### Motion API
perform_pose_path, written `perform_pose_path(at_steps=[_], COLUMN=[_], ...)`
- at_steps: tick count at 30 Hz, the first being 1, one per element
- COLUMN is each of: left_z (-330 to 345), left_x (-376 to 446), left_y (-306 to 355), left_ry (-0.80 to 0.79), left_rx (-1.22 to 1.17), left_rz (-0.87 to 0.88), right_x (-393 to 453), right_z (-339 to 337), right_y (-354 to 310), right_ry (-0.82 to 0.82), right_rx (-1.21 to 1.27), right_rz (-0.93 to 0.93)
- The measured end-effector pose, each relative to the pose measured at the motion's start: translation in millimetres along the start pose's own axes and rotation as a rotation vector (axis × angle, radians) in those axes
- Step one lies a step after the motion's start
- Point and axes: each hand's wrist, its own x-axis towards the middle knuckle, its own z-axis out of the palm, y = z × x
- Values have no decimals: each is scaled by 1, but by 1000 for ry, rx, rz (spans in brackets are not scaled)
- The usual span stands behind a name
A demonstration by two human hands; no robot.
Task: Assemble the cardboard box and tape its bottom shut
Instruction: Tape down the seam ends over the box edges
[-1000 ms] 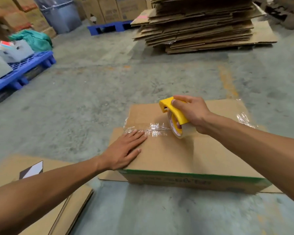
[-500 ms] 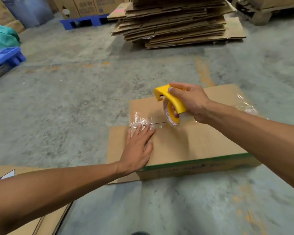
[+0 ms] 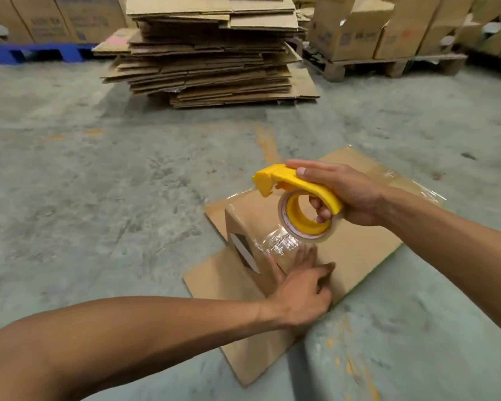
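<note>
Head view: the cardboard box (image 3: pixel 344 250) sits on the concrete floor (image 3: pixel 98 227), bottom side up, so the flap seam faces the person and can be taped from above. It rests on a flat sheet of cardboard (image 3: pixel 223 279) that sticks out past its near and left edges, probably to keep the work off the grit.

The right hand (image 3: pixel 344 195) is wrapped around the yellow tape dispenser (image 3: pixel 298 183): thumb along the top of the handle, fingers (image 3: pixel 320 209) curled through the core of the clear tape roll (image 3: pixel 307 227), a firm closed grip. The dispenser is lifted off the box with its nose pointing away to the left, and a crinkled strip of clear tape (image 3: pixel 281 241) runs from the roll down to the box's left end, where it wraps over the edge onto the side wall. Lifting seems meant to keep the strip taut for cutting or pressing.

The left hand (image 3: pixel 301 287) lies on the box's top near that end, fingers spread and flat on the tape, holding nothing; it pins the strip and steadies the box against the pull.

Clear tape also glints at the far right corner (image 3: pixel 417 192), so the seam looks largely covered.

Behind stands a stack of flattened cartons (image 3: pixel 208 53).
</note>
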Motion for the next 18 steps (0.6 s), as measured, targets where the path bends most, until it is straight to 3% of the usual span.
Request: perform_pose_path(at_steps=[3,6,7,9,11,14,18], left_z=[-6,-22,-32,-58,-82,-102,-111], left_x=[4,7,7,7,10,14,21], left_y=[13,8,7,10,15,22,31], left_ry=[20,210,235,142,-74,-259,-207], left_rx=[-146,-243,-379,-842,-1210,-1423,-1528], left_rz=[-18,-84,-129,-237,-379,-461,-488], right_x=[-24,-45,-50,-60,-65,-66,-66], right_z=[-33,-61,-69,-82,-90,-92,-93], right_y=[-2,-1,1,3,5,6,4], right_ry=[-17,-22,-38,-80,-109,-122,-121], right_rx=[-18,15,37,77,99,96,77], right_rz=[79,159,174,193,209,225,227])
